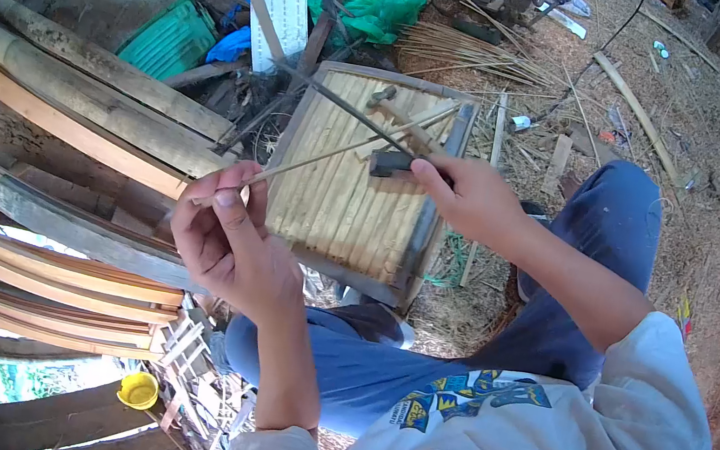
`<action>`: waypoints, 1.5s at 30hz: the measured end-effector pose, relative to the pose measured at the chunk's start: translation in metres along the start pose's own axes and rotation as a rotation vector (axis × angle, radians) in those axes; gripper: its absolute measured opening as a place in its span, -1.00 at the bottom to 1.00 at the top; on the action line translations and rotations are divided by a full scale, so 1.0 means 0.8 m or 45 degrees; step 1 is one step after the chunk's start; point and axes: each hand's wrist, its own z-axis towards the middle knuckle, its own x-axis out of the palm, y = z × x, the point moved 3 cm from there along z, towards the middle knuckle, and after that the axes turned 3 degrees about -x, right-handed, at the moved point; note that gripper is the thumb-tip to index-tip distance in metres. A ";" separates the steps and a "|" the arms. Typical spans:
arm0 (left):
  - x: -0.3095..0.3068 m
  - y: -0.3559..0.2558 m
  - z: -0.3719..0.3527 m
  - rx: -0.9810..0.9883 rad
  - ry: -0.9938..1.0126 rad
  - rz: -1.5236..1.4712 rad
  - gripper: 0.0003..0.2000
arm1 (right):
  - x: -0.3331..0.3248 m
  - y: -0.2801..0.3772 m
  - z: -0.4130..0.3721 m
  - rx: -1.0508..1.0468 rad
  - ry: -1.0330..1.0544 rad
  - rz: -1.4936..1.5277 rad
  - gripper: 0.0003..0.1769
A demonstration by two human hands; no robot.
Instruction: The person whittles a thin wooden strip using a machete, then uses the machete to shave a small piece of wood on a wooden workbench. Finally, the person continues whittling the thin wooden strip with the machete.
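My left hand (231, 238) pinches one end of a thin bamboo strip (319, 157) between thumb and fingers. The strip slants up to the right across the slatted bamboo stool (338, 212). My right hand (468, 195) is closed on a knife whose long, narrow dark blade (345, 108) points up to the left. Its grip is mostly hidden in my fingers. The blade crosses over the stool top, close above the strip. Under my right hand sits a dark block-shaped piece (391, 164). A hammer (384, 95) with a wooden handle lies on the stool behind the blade.
A bundle of thin bamboo strips (490, 57) lies on the shaving-covered ground beyond the stool. Curved wooden frames (60, 276) stand at left. Green plastic sheeting (370, 10) and a green ribbed basket (169, 35) are at the back. A yellow bowl (138, 391) sits at lower left.
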 end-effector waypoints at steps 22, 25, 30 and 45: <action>0.003 -0.001 0.005 0.034 0.021 -0.067 -0.83 | -0.014 0.034 -0.014 -0.153 0.171 -0.058 -0.41; 0.007 -0.004 0.000 0.033 0.035 -0.016 -0.84 | 0.004 -0.009 0.003 -0.044 0.090 0.031 -0.46; 0.003 -0.001 0.009 -0.026 0.020 -0.044 -0.84 | -0.015 -0.017 0.020 0.134 0.074 -0.077 -0.43; 0.007 -0.010 0.006 -0.031 0.004 0.063 -0.86 | 0.002 -0.045 0.019 0.009 -0.067 0.016 -0.37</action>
